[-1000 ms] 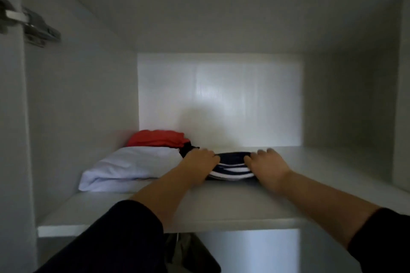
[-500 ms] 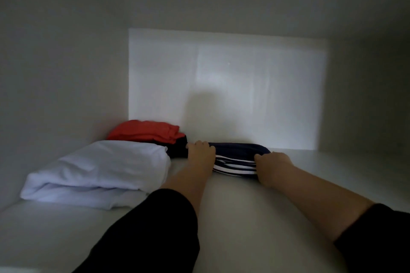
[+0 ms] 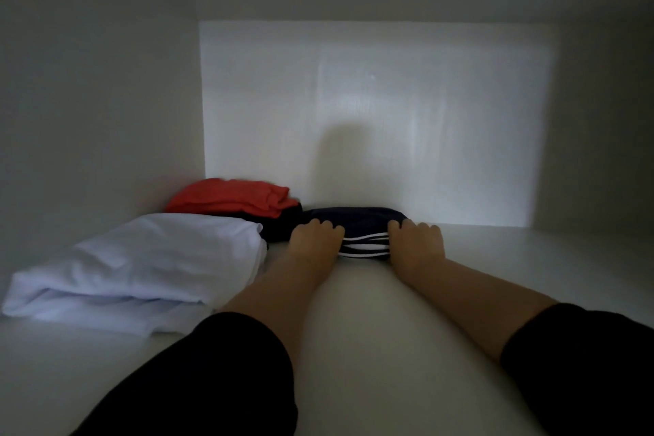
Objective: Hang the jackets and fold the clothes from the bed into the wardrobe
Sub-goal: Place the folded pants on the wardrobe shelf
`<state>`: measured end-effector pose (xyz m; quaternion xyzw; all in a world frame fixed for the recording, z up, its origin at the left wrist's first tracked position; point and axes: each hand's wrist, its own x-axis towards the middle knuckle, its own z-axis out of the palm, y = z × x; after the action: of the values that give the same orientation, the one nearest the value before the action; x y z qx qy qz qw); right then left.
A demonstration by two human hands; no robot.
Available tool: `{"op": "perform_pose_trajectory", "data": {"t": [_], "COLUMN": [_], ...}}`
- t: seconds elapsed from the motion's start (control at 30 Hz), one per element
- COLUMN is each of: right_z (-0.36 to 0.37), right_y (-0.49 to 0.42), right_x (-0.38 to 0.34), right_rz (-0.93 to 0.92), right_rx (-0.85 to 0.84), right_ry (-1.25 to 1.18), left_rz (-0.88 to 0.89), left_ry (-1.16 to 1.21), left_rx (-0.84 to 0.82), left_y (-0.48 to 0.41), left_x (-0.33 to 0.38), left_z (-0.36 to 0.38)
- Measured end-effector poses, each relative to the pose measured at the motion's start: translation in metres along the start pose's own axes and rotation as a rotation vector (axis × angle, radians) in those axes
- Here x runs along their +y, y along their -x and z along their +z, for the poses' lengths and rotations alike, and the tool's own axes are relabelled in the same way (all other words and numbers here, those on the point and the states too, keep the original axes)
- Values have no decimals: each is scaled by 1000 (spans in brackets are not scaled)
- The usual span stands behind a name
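A folded navy garment with white stripes point(image 3: 361, 228) lies deep on the white wardrobe shelf point(image 3: 354, 311), close to the back panel. My left hand point(image 3: 315, 239) grips its left end with fingers curled over the top. My right hand point(image 3: 416, 244) grips its right end the same way. Left of it sits a folded red garment point(image 3: 233, 200) on top of a dark one point(image 3: 283, 226). A folded white garment point(image 3: 141, 265) lies in front of those, along the left side.
The compartment is dim, closed in by a left wall point(image 3: 99, 117), a right wall point(image 3: 601, 117) and a bright back panel point(image 3: 371, 117). Bare shelf shows right of the striped garment.
Both hands have pushed the striped garment deeper along the shelf to the back panel. The camera has come further inside, so the shelf's front edge and the door hinge have left the view.
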<state>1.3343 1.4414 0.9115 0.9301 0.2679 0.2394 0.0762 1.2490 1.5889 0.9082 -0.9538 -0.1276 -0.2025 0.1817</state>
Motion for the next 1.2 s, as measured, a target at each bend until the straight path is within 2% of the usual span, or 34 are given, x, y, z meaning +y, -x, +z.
{"op": "perform_pose_trajectory", "data": {"t": [0.23, 0.53, 0.63, 0.77, 0.87, 1.03, 1.2], "right_z": [5, -3, -17, -39, -58, -89, -123], "right_y": [-3, 19, 46, 88, 130, 220, 324], "right_x": [1, 6, 10, 17, 18, 16, 4], "right_rz": [-82, -73, -84, -28, 17, -53, 60], "right_rx": [75, -75, -59, -54, 8, 361, 379], "right_ry": [5, -52, -24, -14, -85, -146, -185], "left_rz": [-23, 24, 35, 110, 151, 124, 231], "left_ry": [-33, 189, 246, 192, 119, 122, 150], "left_rx": [-55, -164, -206, -293, -152, 282, 435], "left_y": [0, 19, 41, 78, 114, 186, 272], "left_x": [-4, -12, -3, 18, 26, 32, 51], "left_z": [-5, -5, -23, -51, -76, -110, -138]}}
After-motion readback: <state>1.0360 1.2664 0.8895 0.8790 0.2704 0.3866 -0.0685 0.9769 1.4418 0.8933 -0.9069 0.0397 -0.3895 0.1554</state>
